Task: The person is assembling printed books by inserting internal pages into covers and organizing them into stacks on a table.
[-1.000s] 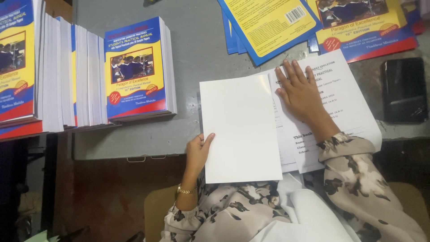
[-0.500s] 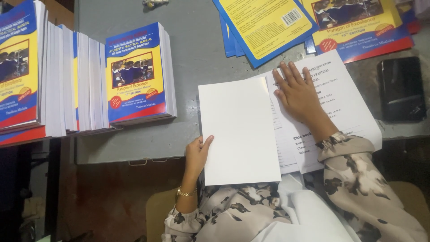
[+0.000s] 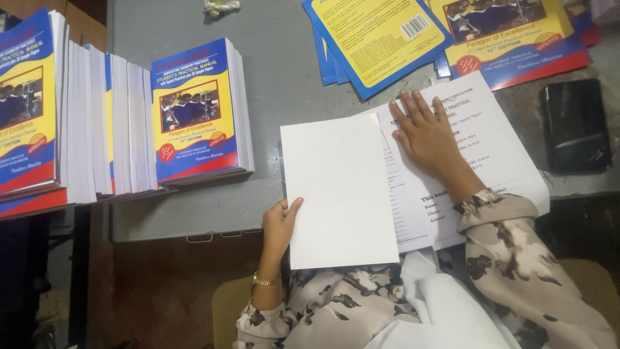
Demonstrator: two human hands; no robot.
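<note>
My left hand (image 3: 281,223) grips the lower left edge of a blank white sheaf of paper (image 3: 339,190), thumb on top, holding it over the grey table's (image 3: 284,77) near edge. My right hand (image 3: 426,132) lies flat, fingers spread, on a stack of printed white pages (image 3: 491,142) just to the right of the blank sheaf. The blank sheaf overlaps the left part of the printed pages. A gold bracelet (image 3: 265,280) circles my left wrist.
Stacks of bound books with blue, yellow and red covers (image 3: 194,113) stand at the left. Loose glossy covers (image 3: 452,35) fan out at the back right. A black phone (image 3: 575,126) lies at the right edge. A small crumpled object (image 3: 219,8) rests at the far edge.
The view has shifted slightly. Both hands and the papers stay in nearly the same place.
</note>
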